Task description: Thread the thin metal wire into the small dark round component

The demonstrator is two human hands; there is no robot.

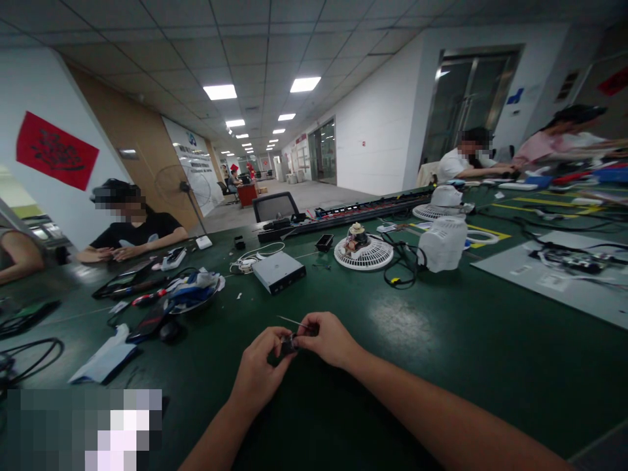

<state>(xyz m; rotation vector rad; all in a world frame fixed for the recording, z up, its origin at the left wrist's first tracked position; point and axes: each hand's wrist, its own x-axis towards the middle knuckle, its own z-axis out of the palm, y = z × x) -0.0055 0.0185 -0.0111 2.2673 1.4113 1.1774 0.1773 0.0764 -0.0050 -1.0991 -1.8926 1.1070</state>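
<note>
Near the middle of the green table, my left hand point(260, 363) pinches a small dark part point(288, 345) between thumb and fingers. It is too small to name. My right hand point(328, 337) meets it from the other side, fingers closed, its fingertips at the same part. From the right fingers a thin metal rod point(290, 320) points out to the left, above the dark part. The rest of the rod is hidden in that hand, so its kind does not show. Beyond both hands lies a silver box-shaped drive point(279, 270).
A white fan grille with a motor point(364, 252), a white housing point(444, 243) and black cables lie ahead to the right. A small black box point(324, 243) stands beyond the drive. At left are a bowl of cloths point(196, 291) and a blue sheet point(105, 356). Other people sit around the table.
</note>
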